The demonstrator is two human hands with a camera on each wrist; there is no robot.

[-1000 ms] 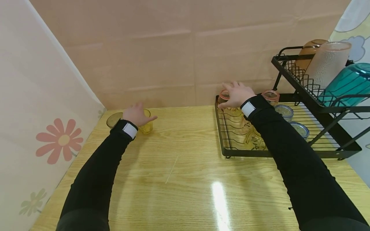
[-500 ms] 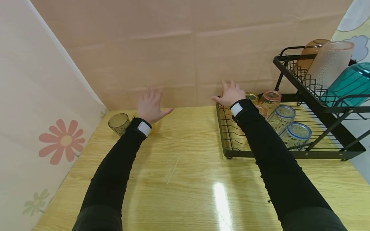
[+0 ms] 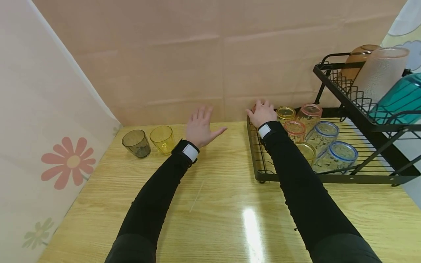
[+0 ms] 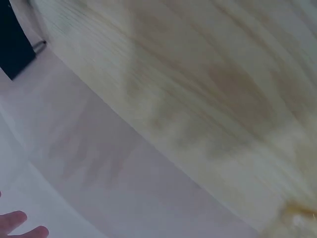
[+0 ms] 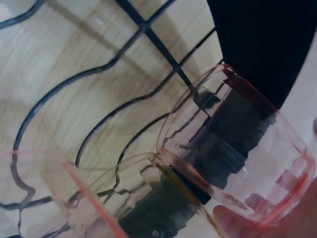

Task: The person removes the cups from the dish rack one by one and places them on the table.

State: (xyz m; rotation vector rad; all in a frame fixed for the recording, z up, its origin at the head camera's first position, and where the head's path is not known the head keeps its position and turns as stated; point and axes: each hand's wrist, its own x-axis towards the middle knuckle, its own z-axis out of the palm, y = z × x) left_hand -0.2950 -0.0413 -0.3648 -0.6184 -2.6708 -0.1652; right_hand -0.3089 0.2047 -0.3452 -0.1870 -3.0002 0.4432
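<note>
My left hand (image 3: 200, 129) is held over the back of the table with fingers spread, holding nothing. To its left stand an amber glass (image 3: 162, 140) and a smoky brown glass (image 3: 136, 143), both upright. In the left wrist view only some fingertips (image 4: 14, 223) appear at the lower left corner. My right hand (image 3: 263, 115) is at the back left corner of the black dish rack (image 3: 251, 153). There it grips the base end of a pink glass (image 5: 292, 134), mostly hidden in the head view. Beside that glass sits a yellowish glass (image 5: 148, 183).
Several upside-down glasses fill the lower rack, among them a yellow glass (image 3: 285, 112), a pink glass (image 3: 309, 114) and a blue-rimmed glass (image 3: 342, 153). Above, the upper shelf (image 3: 352, 100) carries a clear tumbler (image 3: 378, 76) and a teal glass (image 3: 399, 100). A wall (image 3: 164, 73) borders the back.
My left hand has moved right, away from the amber and brown glasses, which are uncovered now. My right hand has shifted slightly left and its fingers have closed in on the pink glass.
</note>
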